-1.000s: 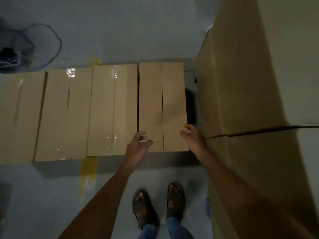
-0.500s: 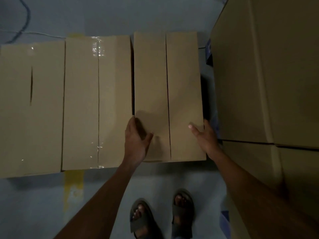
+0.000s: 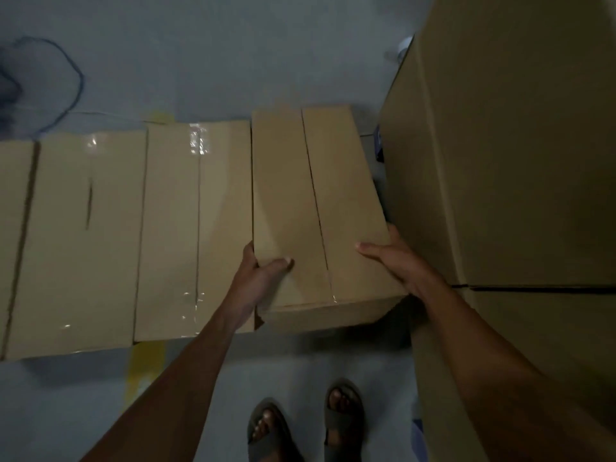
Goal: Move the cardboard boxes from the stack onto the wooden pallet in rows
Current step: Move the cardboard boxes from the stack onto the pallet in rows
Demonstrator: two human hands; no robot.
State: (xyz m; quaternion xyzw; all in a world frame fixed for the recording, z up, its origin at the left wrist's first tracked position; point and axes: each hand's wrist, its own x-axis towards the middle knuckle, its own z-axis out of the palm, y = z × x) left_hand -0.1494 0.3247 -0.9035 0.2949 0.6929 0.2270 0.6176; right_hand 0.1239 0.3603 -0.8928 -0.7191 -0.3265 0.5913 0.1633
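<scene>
A plain cardboard box [image 3: 320, 201] at the right end of a row is tilted up at its near end, above the level of its neighbours. My left hand [image 3: 260, 278] grips its near left corner, thumb on top and fingers down the side. My right hand [image 3: 396, 261] holds its near right edge, thumb on the top face. Beside it on the left lie a taped box [image 3: 196, 228] and another box [image 3: 80, 241], side by side in a row. Whatever they rest on is hidden beneath them.
A tall stack of large cardboard boxes [image 3: 520, 161] rises close on the right, nearly touching my right hand. My sandalled feet [image 3: 306, 428] stand on grey floor with a yellow mark [image 3: 146, 365]. A dark cable [image 3: 66, 81] loops on the floor at far left.
Both hands went from hovering at the box's near edge to gripping its two near corners. The box's near end has come up and toward me, out of line with the row.
</scene>
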